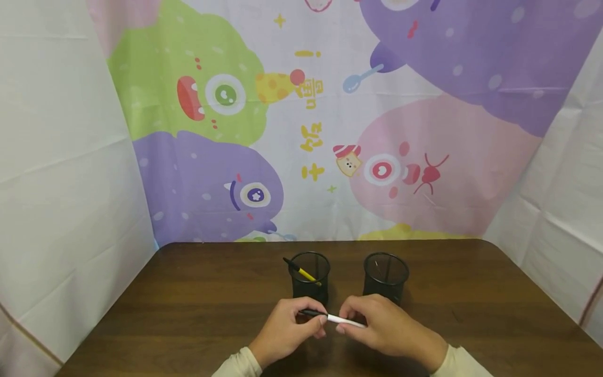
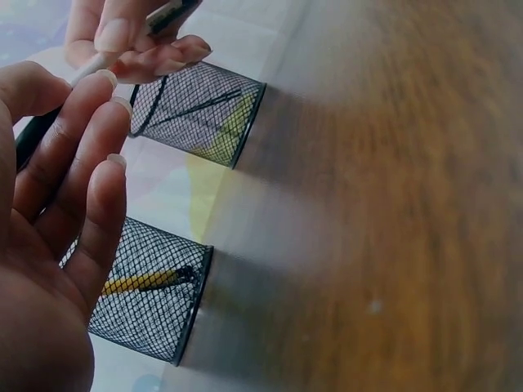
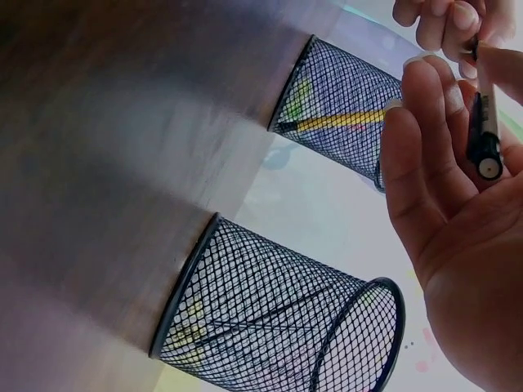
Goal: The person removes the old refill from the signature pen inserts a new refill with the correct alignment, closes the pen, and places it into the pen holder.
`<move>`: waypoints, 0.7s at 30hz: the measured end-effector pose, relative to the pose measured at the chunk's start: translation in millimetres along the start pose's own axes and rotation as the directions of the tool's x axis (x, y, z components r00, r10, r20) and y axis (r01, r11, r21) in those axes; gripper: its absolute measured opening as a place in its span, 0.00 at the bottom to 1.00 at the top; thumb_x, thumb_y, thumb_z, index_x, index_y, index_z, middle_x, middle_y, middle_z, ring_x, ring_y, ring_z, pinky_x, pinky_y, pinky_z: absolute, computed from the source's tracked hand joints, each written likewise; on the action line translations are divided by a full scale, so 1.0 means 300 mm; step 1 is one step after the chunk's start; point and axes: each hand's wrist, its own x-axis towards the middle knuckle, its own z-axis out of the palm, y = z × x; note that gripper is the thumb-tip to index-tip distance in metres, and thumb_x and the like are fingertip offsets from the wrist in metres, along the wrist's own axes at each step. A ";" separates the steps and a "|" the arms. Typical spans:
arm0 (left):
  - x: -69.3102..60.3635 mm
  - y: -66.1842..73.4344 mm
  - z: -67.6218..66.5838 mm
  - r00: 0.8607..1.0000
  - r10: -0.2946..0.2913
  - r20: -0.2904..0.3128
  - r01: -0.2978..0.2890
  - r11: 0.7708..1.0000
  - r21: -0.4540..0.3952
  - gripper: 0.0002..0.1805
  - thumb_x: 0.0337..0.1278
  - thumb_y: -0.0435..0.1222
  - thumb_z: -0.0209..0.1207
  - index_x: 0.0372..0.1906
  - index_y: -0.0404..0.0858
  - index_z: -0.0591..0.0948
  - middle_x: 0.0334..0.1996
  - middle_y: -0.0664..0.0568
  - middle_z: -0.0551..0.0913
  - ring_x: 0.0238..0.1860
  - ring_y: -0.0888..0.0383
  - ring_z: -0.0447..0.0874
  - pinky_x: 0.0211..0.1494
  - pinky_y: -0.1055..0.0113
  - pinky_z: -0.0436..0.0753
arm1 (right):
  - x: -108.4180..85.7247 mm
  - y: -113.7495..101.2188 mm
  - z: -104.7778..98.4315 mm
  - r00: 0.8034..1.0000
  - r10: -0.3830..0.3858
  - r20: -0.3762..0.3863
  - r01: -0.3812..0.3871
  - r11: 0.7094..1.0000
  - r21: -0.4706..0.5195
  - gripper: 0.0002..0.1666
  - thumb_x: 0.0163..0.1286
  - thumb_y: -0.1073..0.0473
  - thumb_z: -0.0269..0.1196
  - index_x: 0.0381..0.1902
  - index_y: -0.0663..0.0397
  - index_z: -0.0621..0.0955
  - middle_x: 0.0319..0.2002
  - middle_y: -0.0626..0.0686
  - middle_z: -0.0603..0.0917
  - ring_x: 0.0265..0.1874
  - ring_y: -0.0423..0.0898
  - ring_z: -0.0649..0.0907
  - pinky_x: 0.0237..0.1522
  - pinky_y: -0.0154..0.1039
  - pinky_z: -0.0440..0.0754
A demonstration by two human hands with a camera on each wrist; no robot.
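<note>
A white pen with a black end (image 1: pixel 347 320) is held level between both hands, above the table's near part. My left hand (image 1: pixel 288 327) pinches the black part between thumb and fingers. The white barrel is pinched by my right hand (image 1: pixel 383 327). In the right wrist view, a black clip (image 3: pixel 476 126) lies along the white barrel. Just beyond the left hand stands a black mesh pen cup (image 1: pixel 308 294) with a yellow and black pen (image 1: pixel 306 274) leaning in it. A second mesh pen cup (image 3: pixel 261 314) stands beyond the right hand.
Both cups stand upright on a dark brown wooden table (image 1: pixel 202 293). Behind it hangs a cloth with cartoon figures (image 1: pixel 311 209), and white cloth walls (image 1: pixel 70 157) close in the sides. Thin dark lines show through the right cup's mesh; what they are I cannot tell.
</note>
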 end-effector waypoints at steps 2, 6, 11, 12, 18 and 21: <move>0.000 0.000 -0.001 1.000 0.004 0.004 -0.004 1.000 -0.008 0.05 0.66 0.33 0.63 0.42 0.37 0.85 0.32 0.39 0.86 0.29 0.59 0.87 0.35 0.63 0.88 | 0.001 -0.002 0.000 1.000 0.012 0.011 -0.012 1.000 0.008 0.04 0.73 0.50 0.65 0.39 0.40 0.80 0.29 0.32 0.80 0.25 0.30 0.77 0.25 0.27 0.78; 0.000 0.000 -0.004 1.000 0.015 0.018 -0.015 1.000 -0.018 0.05 0.66 0.34 0.63 0.42 0.36 0.85 0.33 0.37 0.86 0.29 0.59 0.88 0.35 0.62 0.88 | 0.002 -0.008 -0.002 0.999 0.029 0.024 -0.029 0.999 0.018 0.06 0.76 0.50 0.61 0.41 0.42 0.83 0.30 0.33 0.81 0.26 0.30 0.77 0.26 0.29 0.79; 0.002 -0.002 -0.007 0.999 0.017 0.034 -0.016 1.000 -0.013 0.05 0.67 0.35 0.63 0.42 0.38 0.85 0.34 0.37 0.86 0.30 0.59 0.88 0.36 0.62 0.88 | 0.006 -0.010 -0.005 0.999 -0.001 0.036 0.000 1.000 0.022 0.10 0.78 0.52 0.58 0.38 0.44 0.85 0.26 0.32 0.77 0.23 0.28 0.74 0.25 0.23 0.75; 0.002 -0.002 -0.007 0.999 0.017 0.035 -0.016 1.000 -0.012 0.05 0.67 0.35 0.63 0.43 0.39 0.85 0.34 0.37 0.86 0.30 0.59 0.88 0.36 0.62 0.88 | 0.007 -0.010 -0.005 0.999 -0.009 0.037 0.008 1.000 0.022 0.11 0.78 0.53 0.58 0.37 0.43 0.85 0.24 0.31 0.77 0.22 0.27 0.74 0.24 0.22 0.74; 0.004 0.000 -0.005 0.999 0.017 0.029 -0.017 1.000 0.006 0.05 0.67 0.35 0.63 0.43 0.39 0.85 0.33 0.38 0.86 0.29 0.59 0.88 0.35 0.61 0.88 | 0.010 -0.004 -0.005 0.999 -0.022 0.043 0.022 1.000 0.009 0.12 0.78 0.53 0.58 0.33 0.42 0.84 0.21 0.31 0.76 0.19 0.24 0.73 0.21 0.19 0.71; 0.004 -0.001 -0.005 1.000 0.015 0.025 -0.016 1.000 0.021 0.04 0.67 0.35 0.63 0.42 0.40 0.85 0.31 0.40 0.87 0.29 0.59 0.88 0.35 0.62 0.88 | 0.009 -0.005 -0.005 0.999 -0.011 0.041 0.011 1.000 0.009 0.11 0.77 0.53 0.59 0.33 0.41 0.84 0.22 0.31 0.76 0.20 0.25 0.73 0.22 0.20 0.71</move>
